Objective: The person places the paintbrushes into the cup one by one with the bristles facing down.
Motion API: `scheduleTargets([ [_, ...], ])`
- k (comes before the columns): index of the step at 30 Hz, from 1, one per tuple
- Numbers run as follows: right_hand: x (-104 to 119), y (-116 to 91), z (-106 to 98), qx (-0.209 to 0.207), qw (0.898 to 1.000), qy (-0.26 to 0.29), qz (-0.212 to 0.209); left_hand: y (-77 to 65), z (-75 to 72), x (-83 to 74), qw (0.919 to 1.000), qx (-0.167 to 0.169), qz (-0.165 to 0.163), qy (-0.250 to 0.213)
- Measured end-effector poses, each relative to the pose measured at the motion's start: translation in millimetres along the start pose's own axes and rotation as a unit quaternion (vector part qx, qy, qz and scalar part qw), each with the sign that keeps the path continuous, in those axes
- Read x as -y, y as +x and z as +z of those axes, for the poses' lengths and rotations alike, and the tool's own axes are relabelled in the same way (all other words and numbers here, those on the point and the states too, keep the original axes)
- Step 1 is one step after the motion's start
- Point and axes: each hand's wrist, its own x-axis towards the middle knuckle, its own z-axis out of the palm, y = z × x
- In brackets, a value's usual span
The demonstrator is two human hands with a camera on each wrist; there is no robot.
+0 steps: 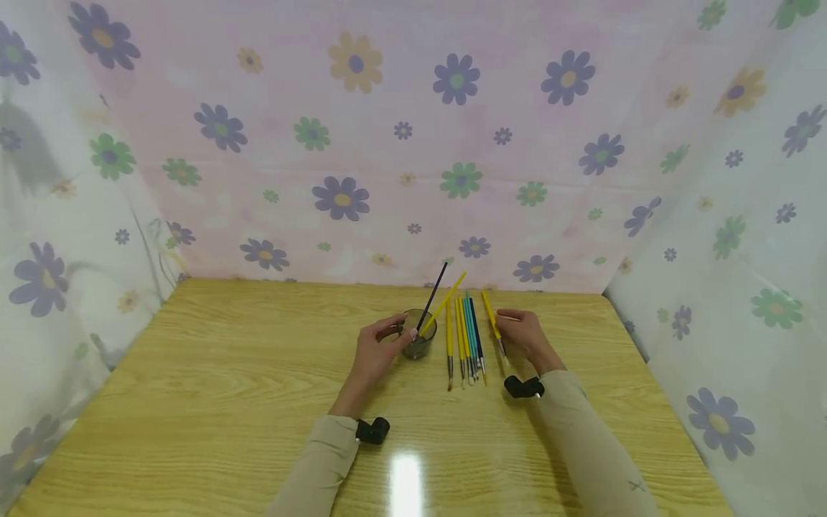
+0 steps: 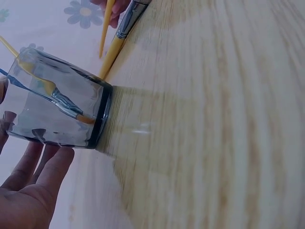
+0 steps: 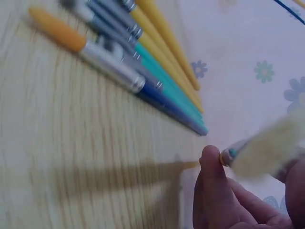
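A smoky clear glass (image 1: 418, 350) stands on the table, and my left hand (image 1: 375, 353) holds it near the rim, fingers on one side. Leaning inside it, bristles down, are a dark-handled paintbrush (image 1: 436, 287) and a yellow-handled paintbrush (image 1: 454, 289). My right hand (image 1: 526, 336) pinches another yellow-handled paintbrush (image 1: 489, 312), tilted, its bristles toward me. In the right wrist view its pale bristles (image 3: 269, 150) look blurred and hide part of the fingers. Between the hands lies a row of several paintbrushes (image 1: 466, 327) with yellow, teal and dark blue handles.
The wooden table (image 1: 226, 373) reaches back to a flowered cloth (image 1: 388, 158), which also hangs at both sides. A small black device (image 1: 373, 431) sits at my left wrist and another black device (image 1: 524, 387) at my right. Light glares on the front of the tabletop.
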Motion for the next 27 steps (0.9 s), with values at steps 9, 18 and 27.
scheduleTargets([
  [9,0,-9,9,0.004,0.988,0.154,-0.011,0.9,-1.0,0.9,1.0000,0.001,0.005,0.004],
  [18,0,-16,19,0.012,0.971,0.236,-0.041,1.4,-0.4,1.2,0.9998,0.002,0.018,0.004],
  [27,1,-29,28,0.028,0.964,0.256,-0.060,2.5,0.0,2.4,0.9999,0.000,0.010,-0.003],
])
